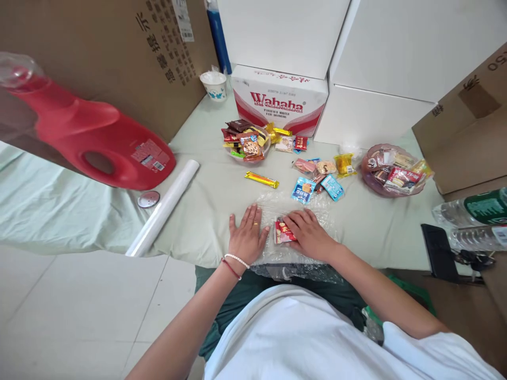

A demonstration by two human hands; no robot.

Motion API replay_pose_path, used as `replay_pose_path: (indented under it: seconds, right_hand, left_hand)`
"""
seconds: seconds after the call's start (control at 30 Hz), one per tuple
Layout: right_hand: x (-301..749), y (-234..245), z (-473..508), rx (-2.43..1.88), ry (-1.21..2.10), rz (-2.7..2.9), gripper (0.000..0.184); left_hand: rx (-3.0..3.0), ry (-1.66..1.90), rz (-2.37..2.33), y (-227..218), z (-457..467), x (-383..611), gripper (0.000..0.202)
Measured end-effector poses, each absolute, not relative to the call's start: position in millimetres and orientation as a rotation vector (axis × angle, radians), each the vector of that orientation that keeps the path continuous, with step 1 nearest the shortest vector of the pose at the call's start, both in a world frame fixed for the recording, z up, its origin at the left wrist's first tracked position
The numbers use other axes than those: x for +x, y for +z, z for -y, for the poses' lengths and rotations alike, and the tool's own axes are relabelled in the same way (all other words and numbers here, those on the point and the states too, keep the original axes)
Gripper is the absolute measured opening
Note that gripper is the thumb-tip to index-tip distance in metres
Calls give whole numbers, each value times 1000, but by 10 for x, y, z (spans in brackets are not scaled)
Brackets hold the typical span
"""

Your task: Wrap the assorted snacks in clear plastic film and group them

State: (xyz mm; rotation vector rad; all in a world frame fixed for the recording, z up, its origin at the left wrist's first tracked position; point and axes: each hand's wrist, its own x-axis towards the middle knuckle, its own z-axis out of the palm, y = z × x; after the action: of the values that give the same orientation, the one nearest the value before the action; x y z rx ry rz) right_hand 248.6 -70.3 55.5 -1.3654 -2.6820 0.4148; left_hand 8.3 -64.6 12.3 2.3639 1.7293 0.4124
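Note:
My left hand (247, 236) lies flat, fingers spread, on the left edge of a clear plastic wrap sheet (295, 208) spread over the pale green cloth (206, 211). My right hand (309, 232) rests palm down on the sheet, its fingers pressing a small red snack packet (282, 232) that lies between my hands. Beyond the sheet lie two blue snack packets (303, 189), several other small packets and a yellow bar (261, 180).
A clear bowl of snacks (245, 142) sits mid-back, a pink bowl of snacks (392, 171) at right. A plastic wrap roll (164, 207), a red jug (91, 137), a Wahaha box (279, 100), a paper cup (214, 85), cardboard boxes and water bottles (471, 211) surround the cloth.

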Motion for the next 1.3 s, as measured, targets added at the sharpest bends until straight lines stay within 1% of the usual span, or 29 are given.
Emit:
replay_pose_path:
  seconds: [0.07, 0.13, 0.2, 0.27, 0.3, 0.33, 0.4, 0.47, 0.53, 0.6, 0.7, 0.77, 0.8, 0.87, 0.9, 0.97, 1.07, 1.1, 1.17, 1.2, 1.23, 1.3]
  right_hand:
    - [2618, 616, 797, -1347, 444, 2629, 84]
    - [2796, 719, 964, -1304, 513, 2584, 88]
    - [2985, 764, 1206, -1249, 592, 2570, 96]
    - [3147, 687, 1488, -1217, 613, 2596, 105]
    - [3207, 605, 1624, -1216, 589, 2617, 104]
    - [3250, 505, 1745, -1223, 543, 2632, 96]
    - [3282, 307, 1906, -1245, 399, 2597, 67]
    - [3263, 200, 1930, -1244, 294, 2481, 47]
    - [3233, 233, 1827, -1224, 342, 2366, 34]
    - [3227, 365, 1632, -1230, 513, 2285, 25]
    - [3272, 550, 1253, -1345, 765, 2168, 24]
    - [3307, 597, 1006, -1523, 855, 2122, 25]
    - [3316, 606, 904, -1639, 840, 2126, 25]
    - [3307, 630, 768, -1863, 659, 2171, 28]
    - [3286, 655, 735, -1928, 523, 2189, 32]
    - [3218, 729, 719, -1908, 320, 2187, 33]
    - [3070, 828, 683, -1701, 344, 2176, 28]
    - [3016, 839, 635, -1657, 363, 2184, 29]
    - [2910, 818, 470, -1646, 350, 2217, 29]
    - [2857, 791, 362, -1659, 329, 2242, 30]
    - [2803, 760, 246, -1668, 315, 2275, 32]
    - [2693, 701, 22, -1647, 329, 2381, 39]
  left_hand:
    - [2393, 500, -1710, 160, 713, -48, 62]
    - [2518, 536, -1491, 208, 829, -221, 63]
    - [2627, 472, -1166, 235, 978, -391, 71]
    - [2652, 377, -980, 214, 1125, -515, 75]
    - [2656, 354, -959, 184, 1185, -553, 72]
    - [2665, 360, -966, 145, 1229, -576, 67]
    - [2693, 474, -997, 62, 1258, -588, 51]
    - [2664, 653, -1015, 17, 1200, -574, 36]
    - [2545, 787, -1044, 43, 1065, -545, 27]
    - [2397, 836, -1110, 127, 872, -493, 21]
    - [2248, 771, -1288, 237, 530, -371, 23]
    - [2195, 659, -1462, 238, 319, -290, 22]
    - [2179, 614, -1556, 221, 236, -266, 20]
    - [2177, 622, -1721, 187, 145, -265, 20]
    - [2190, 695, -1795, 187, 147, -287, 24]
    - [2215, 946, -1951, 248, 257, -349, 27]
    - [2251, 1378, -2104, 469, 636, -342, 17]
    - [2313, 1496, -2030, 550, 782, -283, 16]
    - [2528, 1474, -1577, 667, 1024, -84, 26]
    - [2594, 1368, -1380, 688, 1100, 42, 33]
    - [2625, 1234, -1290, 682, 1140, 171, 41]
    - [2637, 999, -1308, 600, 1119, 402, 51]
